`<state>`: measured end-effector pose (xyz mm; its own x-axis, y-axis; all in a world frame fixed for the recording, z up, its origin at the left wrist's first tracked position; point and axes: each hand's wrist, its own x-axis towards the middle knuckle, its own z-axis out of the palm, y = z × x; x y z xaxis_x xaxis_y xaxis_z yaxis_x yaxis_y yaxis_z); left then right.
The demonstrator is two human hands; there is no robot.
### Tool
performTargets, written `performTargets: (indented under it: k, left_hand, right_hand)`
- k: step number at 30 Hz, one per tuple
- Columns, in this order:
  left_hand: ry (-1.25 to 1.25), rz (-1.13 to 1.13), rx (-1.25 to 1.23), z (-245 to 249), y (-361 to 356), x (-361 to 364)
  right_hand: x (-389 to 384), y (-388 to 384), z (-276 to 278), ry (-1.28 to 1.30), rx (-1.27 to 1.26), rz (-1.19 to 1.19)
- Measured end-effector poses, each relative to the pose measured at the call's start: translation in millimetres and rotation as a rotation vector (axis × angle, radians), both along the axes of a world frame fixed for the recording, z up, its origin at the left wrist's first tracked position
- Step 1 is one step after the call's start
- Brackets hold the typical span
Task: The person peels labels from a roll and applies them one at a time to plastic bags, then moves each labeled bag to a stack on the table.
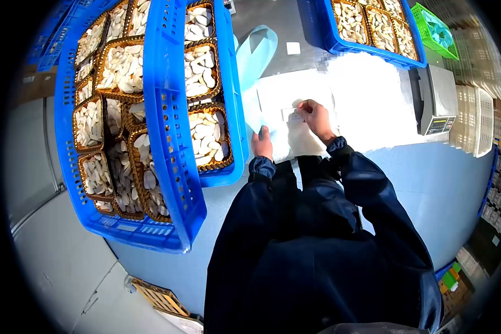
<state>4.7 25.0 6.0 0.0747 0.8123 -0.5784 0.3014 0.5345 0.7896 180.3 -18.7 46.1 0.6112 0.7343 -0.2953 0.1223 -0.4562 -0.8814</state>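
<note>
My left hand (263, 145) is closed at the near edge of a light blue cloth-like bag (249, 72), its thumb on top and its fingers mostly hidden. The bag's loop handle (270, 40) stretches away over the table. My right hand (315, 118) pinches a small pale label (298, 104) above the bright white sheet (273, 92), where faint printing shows beneath the fingers. Strong glare washes out much of the white surface, so its edges are hard to make out.
On my left, stacked blue crates (167, 128) hold gold trays of pale sliced pieces (122, 67). Another such crate (373, 47) stands at the back right. A scale (437, 100), a green basket (435, 30) and white stacked baskets (473, 119) line the right side.
</note>
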Motion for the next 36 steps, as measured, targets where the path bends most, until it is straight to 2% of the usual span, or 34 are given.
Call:
performTargets:
  k: [2, 8, 10, 13, 15, 17, 18, 19, 21, 22, 23, 25, 27, 28, 31, 32, 33, 36]
  left_hand:
    - [0.020, -0.013, 0.047, -13, 0, -1]
    - [0.074, -0.079, 0.081, 7, 3, 2]
    - [0.119, -0.085, 0.093, 7, 2, 3]
    - [0.117, -0.096, 0.146, 6, 1, 3]
    - [0.133, -0.069, 0.137, 4, -1, 4]
    - [0.174, -0.071, 0.132, 2, 0, 5]
    - [0.184, -0.078, 0.115, 7, 1, 6]
    - [0.184, -0.079, 0.111, 11, 1, 7]
    - [0.149, -0.066, 0.117, 19, -1, 7]
    - [0.161, -0.125, 0.168, 6, -1, 2]
    - [0.178, -0.073, 0.211, -18, -5, 1]
    - [0.114, -0.053, 0.185, 9, -5, 4]
    - [0.022, -0.043, 0.034, 0, 0, 1]
    - [0.051, -0.022, 0.034, 1, -1, 2]
    - [-0.048, 0.054, 0.017, -12, -3, 0]
    - [-0.191, 0.088, 0.009, -22, -3, -2]
    - [-0.127, 0.137, -0.055, -18, 0, 0]
    - [-0.112, 0.095, -0.021, -4, 2, 3]
  right_hand:
    - [1, 1, 5, -0.015, -0.012, 0.014]
    - [-1, 3, 7, -0.093, -0.009, 0.024]
    - [-4, 3, 15, -0.308, -0.116, 0.085]
    - [-18, 5, 31, -0.442, -0.200, 0.093]
    - [-28, 2, 38, -0.621, -0.156, 0.124]
    - [-39, 0, 35, -0.628, -0.018, -0.121]
    - [-48, 1, 30, -0.388, 0.047, -0.193]
    - [-56, -1, 25, 0.152, 0.194, -0.132]
    - [-44, 1, 14, 0.589, 0.093, 0.131]
    - [-22, 4, -2, 0.776, 0.299, -0.190]
    - [-2, 9, -15, 0.435, 0.377, -0.182]
    - [11, 6, -1, -0.090, 0.253, -0.052]
    - [7, 2, 17, -0.493, 0.021, -0.024]
    - [9, 3, 27, -0.724, -0.041, -0.060]
    - [17, -1, 33, -0.701, -0.450, -0.030]
    - [20, -4, 28, -0.657, -0.430, -0.076]
    - [22, -5, 28, -0.611, -0.408, -0.118]
    - [28, -7, 24, -0.510, -0.429, -0.160]
